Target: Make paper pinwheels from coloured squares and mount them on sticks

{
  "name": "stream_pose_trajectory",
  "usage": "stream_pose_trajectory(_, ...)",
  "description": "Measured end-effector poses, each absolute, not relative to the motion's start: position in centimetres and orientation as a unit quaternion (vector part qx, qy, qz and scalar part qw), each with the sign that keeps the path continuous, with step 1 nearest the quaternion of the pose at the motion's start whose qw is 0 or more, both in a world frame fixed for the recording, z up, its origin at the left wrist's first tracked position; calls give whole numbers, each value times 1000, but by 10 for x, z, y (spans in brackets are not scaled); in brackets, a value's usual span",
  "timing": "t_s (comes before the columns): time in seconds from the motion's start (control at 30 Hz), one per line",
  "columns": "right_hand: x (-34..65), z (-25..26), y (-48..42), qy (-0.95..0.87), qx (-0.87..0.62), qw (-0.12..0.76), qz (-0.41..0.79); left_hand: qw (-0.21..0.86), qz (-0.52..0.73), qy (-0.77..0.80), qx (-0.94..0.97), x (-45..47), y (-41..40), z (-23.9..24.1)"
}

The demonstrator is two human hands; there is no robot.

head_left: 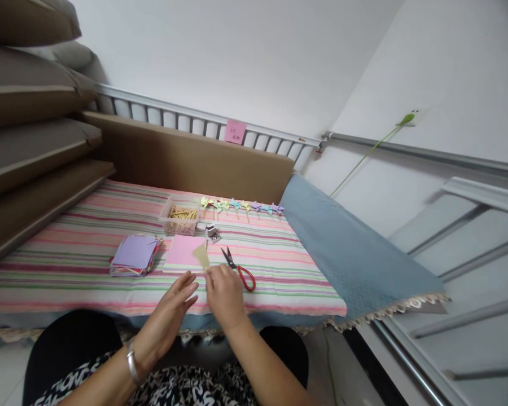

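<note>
My right hand (226,294) pinches a pale yellow piece of paper (201,255) by its lower end, over the edge of a pink paper sheet (181,250). Beside it on the left, my left hand (172,310) is held up with its fingers stretched out and nothing in it. Red-handled scissors (240,271) lie just right of my right hand, blades apart. A stack of coloured paper squares (136,252), lilac on top, sits to the left. Behind the pink sheet stands a clear plastic box (180,227) holding several thin wooden sticks (183,213).
A row of small paper pinwheels (245,206) on sticks lies at the back of the striped cloth (110,225). A small open box (213,233) is near the middle. A cardboard panel (186,152) stands behind; stacked cushions (38,135) rise at left.
</note>
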State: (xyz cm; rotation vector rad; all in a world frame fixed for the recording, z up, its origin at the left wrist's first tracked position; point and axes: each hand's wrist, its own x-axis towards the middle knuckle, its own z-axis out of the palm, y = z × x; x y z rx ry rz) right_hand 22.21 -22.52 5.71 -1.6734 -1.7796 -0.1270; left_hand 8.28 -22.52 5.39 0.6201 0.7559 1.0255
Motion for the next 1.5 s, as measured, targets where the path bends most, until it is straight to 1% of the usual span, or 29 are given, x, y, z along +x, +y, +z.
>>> stream_pose_trajectory(0.07,210,53,-230,-728,-614,291,-89,775,482,296,281,84,-223,57)
stream_pose_trajectory(0.13,200,51,-234,-751,-595,267,-107,785,490,272,265,84,-220,58)
stream_pose_trajectory(0.3,195,49,-240,-779,-562,258,-99,799,486,292,202,80,-212,51)
stream_pose_trajectory(0.47,195,46,-246,-791,-537,286,-64,778,506,331,170,81,-210,41)
stream_pose_trajectory(0.73,195,42,-251,-784,-523,333,5,739,536,356,200,79,-212,37)
stream_pose_trajectory(0.93,197,44,-245,-737,-556,366,115,730,532,356,242,76,-213,38)
stream_pose_trajectory(1.13,201,40,-239,-667,-592,405,202,734,489,382,276,77,-214,31)
stream_pose_trajectory(1.27,202,35,-236,-643,-601,416,229,744,467,382,288,78,-216,32)
stream_pose_trajectory(1.5,203,32,-232,-607,-620,429,251,739,468,396,280,79,-217,32)
